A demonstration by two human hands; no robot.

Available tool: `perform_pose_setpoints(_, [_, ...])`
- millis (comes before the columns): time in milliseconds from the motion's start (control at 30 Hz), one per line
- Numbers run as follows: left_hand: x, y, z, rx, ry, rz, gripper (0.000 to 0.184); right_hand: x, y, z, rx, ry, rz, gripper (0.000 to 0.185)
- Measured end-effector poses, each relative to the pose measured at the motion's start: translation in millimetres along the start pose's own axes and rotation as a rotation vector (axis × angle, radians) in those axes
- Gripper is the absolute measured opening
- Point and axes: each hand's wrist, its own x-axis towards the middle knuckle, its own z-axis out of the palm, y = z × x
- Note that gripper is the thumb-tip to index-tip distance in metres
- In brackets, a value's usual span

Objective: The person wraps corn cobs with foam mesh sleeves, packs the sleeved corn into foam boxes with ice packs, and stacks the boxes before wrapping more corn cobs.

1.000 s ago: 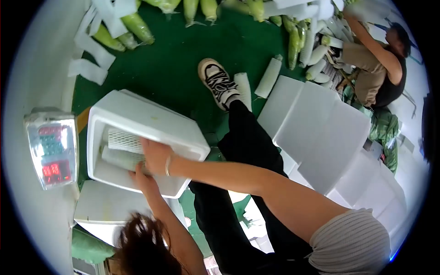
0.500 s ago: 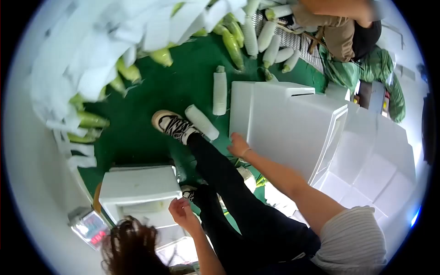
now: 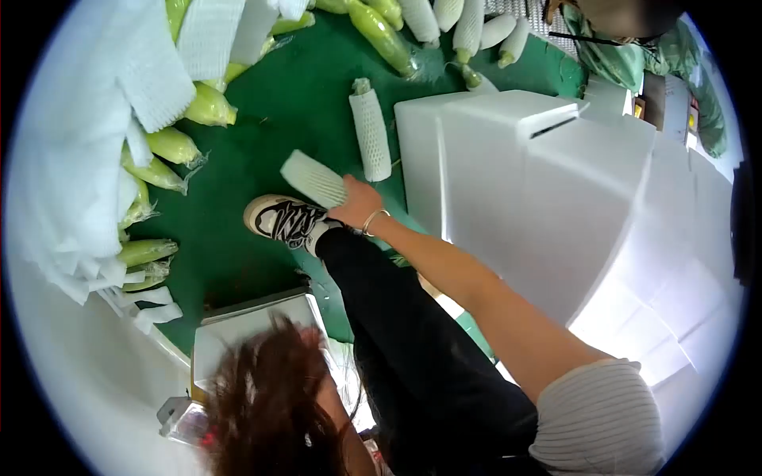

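My right hand (image 3: 357, 202) is closed around the near end of a white foam net sleeve (image 3: 313, 178), just above my shoe (image 3: 282, 220). I cannot tell whether anything is inside that sleeve. A second sleeve-wrapped vegetable (image 3: 371, 135), its green stem end showing, lies on the green floor beyond. Dark hair largely covers my left hand (image 3: 311, 339), near the white foam box (image 3: 218, 341) at lower left. Its fingers are blurred.
Green vegetables in clear film (image 3: 208, 105) lie at left under loose white foam sleeves (image 3: 87, 182). More sleeve-wrapped vegetables (image 3: 470, 32) lie at the top. Large white foam boxes (image 3: 508, 190) stand on the right. Part of another person (image 3: 623, 16) shows at top right.
My right hand has moved left from beside the large box and taken hold of the foam sleeve on the floor. My left hand has gone behind the hair. The view has shifted.
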Motion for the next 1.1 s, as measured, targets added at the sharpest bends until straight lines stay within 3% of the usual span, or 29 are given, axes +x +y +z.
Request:
perform_pose_setpoints(67, [28,11,9,0.065,-0.102,0.064,0.042,-24,-49,-38,-0.023,-0.086,-0.137,0.060])
perform_pose_setpoints(133, [40,73,59,-0.175,-0.097,0.085,0.046,-55,-90,-64,0.081,-0.195,-0.357,0.062])
perform_pose_setpoints(200, [63,96,85,-0.401,-0.215,0.136,0.051,-70,-116,-73,0.004,-0.578,-0.543,0.074])
perform_pose_setpoints(233, [69,118,90,-0.596,-0.282,-0.094,0.053,-73,-128,-96,-0.062,-0.673,-0.585,0.079])
perform_pose_setpoints(300, [85,134,104,-0.620,-0.292,-0.093,0.055,-59,-159,-166,-0.189,-0.986,-0.546,0.087])
perform_pose_setpoints(333, [87,149,114,-0.625,-0.254,-0.090,0.055,-34,-152,-187,-0.322,-0.892,-0.573,0.075])
perform_pose_setpoints(367, [94,160,122,-0.633,-0.251,-0.096,0.055,-11,-148,-229,-0.308,-0.892,-0.335,0.062])
perform_pose_setpoints(400, [106,166,130,-0.355,-0.256,0.021,0.059,13,-123,-267,-0.428,-0.585,-0.517,0.052])
perform_pose_setpoints(433, [118,165,133,-0.071,-0.255,0.127,0.064,54,-75,-299,-0.697,-0.476,-0.560,0.044])
perform_pose_setpoints(467, [134,158,136,-0.078,-0.248,0.105,0.064,84,-27,-334,-0.896,-0.430,-0.230,0.042])
perform_pose_setpoints(500, [153,149,140,0.117,-0.239,0.178,0.068,85,-10,-370,-0.940,-0.322,-0.065,0.042])
perform_pose_setpoints(533, [173,140,145,0.312,-0.230,0.257,0.073,95,12,-392,-1.100,-0.366,0.047,0.044])
perform_pose_setpoints(567, [188,128,151,0.345,-0.192,0.287,0.076,108,33,-409,-1.036,-0.518,0.492,0.051])
perform_pose_setpoints(600, [206,119,159,0.331,-0.178,0.271,0.076,122,82,-415,-1.233,-0.454,0.318,0.058])
perform_pose_setpoints(667, [227,103,164,0.472,-0.210,0.214,0.070,142,125,-406,-1.365,-0.493,0.291,0.066])
perform_pose_setpoints(733, [239,95,175,0.591,-0.143,0.250,0.063,157,158,-395,-1.091,-0.411,0.533,0.067])
perform_pose_setpoints(767, [251,84,174,0.604,-0.116,0.277,0.066,167,168,-388,-1.082,-0.427,0.503,0.080])
perform_pose_setpoints(833, [264,77,181,0.617,-0.065,0.292,0.073,186,206,-372,-1.049,-0.350,0.249,0.080])
perform_pose_setpoints(900, [272,74,185,0.591,-0.023,0.276,0.083,205,225,-347,-0.979,-0.354,0.271,0.082])
perform_pose_setpoints(967, [275,76,200,0.650,0.116,0.290,0.080,225,232,-337,-0.912,-0.347,0.262,0.084])
perform_pose_setpoints(1067, [280,97,217,0.857,0.049,0.439,0.069,217,233,-342,-0.819,-0.366,0.163,0.086])
perform_pose_setpoints(1100, [289,95,219,0.989,0.062,0.737,0.067,213,230,-350,-0.786,-0.276,0.017,0.084])
